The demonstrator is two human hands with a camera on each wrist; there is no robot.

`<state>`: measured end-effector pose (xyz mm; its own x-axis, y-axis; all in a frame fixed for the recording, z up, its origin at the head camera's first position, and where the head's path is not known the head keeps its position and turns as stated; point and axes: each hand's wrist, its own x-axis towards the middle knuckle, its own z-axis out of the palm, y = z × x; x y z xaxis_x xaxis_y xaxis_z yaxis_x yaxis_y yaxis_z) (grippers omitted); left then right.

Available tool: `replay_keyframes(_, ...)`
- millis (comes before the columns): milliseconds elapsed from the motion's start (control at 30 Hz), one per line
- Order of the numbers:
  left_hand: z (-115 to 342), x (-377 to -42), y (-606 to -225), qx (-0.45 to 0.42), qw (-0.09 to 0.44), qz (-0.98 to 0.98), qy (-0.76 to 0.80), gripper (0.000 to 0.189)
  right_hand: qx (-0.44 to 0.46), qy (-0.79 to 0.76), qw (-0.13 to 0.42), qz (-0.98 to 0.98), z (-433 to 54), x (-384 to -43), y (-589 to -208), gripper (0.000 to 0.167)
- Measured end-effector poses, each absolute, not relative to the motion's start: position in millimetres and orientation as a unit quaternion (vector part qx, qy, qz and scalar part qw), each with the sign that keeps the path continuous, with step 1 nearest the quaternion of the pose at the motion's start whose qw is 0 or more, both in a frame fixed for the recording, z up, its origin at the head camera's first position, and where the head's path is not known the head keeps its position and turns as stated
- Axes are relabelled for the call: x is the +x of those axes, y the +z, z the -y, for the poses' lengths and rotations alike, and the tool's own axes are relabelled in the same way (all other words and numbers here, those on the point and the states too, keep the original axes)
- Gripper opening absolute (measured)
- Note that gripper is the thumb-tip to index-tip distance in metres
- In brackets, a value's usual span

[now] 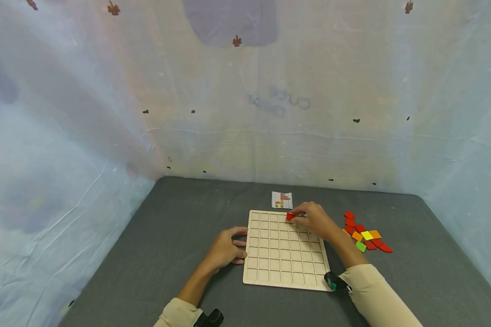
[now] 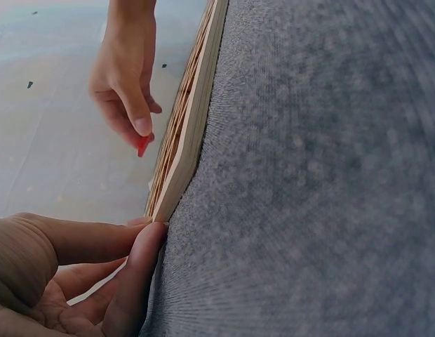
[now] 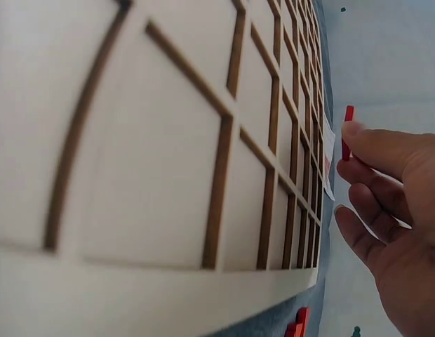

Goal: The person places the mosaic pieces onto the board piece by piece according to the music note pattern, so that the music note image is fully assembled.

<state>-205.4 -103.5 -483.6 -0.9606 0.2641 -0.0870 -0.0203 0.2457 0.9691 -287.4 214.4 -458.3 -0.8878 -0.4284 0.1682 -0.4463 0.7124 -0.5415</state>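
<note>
A square wooden grid board [image 1: 287,250] with raised ribs lies on the grey table. My left hand [image 1: 227,249] is at its left edge, and in the left wrist view the thumb and a finger of that hand [image 2: 98,270] pinch the board's rim. Between thumb and fingertips my right hand [image 1: 314,219] holds a small flat red tile [image 1: 290,216] over the far row of the board. The right wrist view shows this red tile [image 3: 349,132] edge-on, raised above the grid, the other fingers loosely bent.
Beyond the board lies a small printed card [image 1: 282,200] with a coloured grid pattern. To the right is a loose spread of red, orange, yellow and green tiles [image 1: 367,235]. A patterned cloth [image 1: 253,113] hangs behind and beside the table [image 1: 180,218].
</note>
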Motion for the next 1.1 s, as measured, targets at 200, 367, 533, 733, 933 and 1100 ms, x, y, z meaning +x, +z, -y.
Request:
replay_keyframes(200, 103.4, -205.6, -484.4, 0.078, 0.116, -0.782, 0.607, 0.072, 0.238, 0.284, 0.014, 0.928, -209.0, -292.0, -460.1, 0.021)
replay_keyframes(367, 103.2, -205.1, -483.8, 0.075, 0.116, -0.783, 0.606, 0.072, 0.238, 0.283, 0.004, 0.929, -203.9, -293.7, -460.1, 0.023)
replay_keyframes(533, 103.2, -205.6, -484.6, 0.073, 0.116, -0.784, 0.606, 0.071, 0.226, 0.279, -0.006, 0.933, -198.6, -292.5, -458.3, 0.025)
replay_keyframes(733, 103.5, -205.5, -484.8, 0.073, 0.115, -0.784, 0.606, 0.071, 0.218, 0.274, -0.004, 0.937, -194.2, -293.2, -461.6, 0.025)
replay_keyframes(933, 103.2, -204.4, -483.6, 0.073, 0.116, -0.784, 0.605, 0.072, 0.217, 0.276, 0.003, 0.936, -193.5, -293.1, -463.5, 0.026)
replay_keyframes(1100, 103.5, -204.2, -483.4, 0.074, 0.116, -0.783, 0.607, 0.072, 0.218, 0.272, 0.009, 0.937, -191.9, -293.6, -464.6, 0.024)
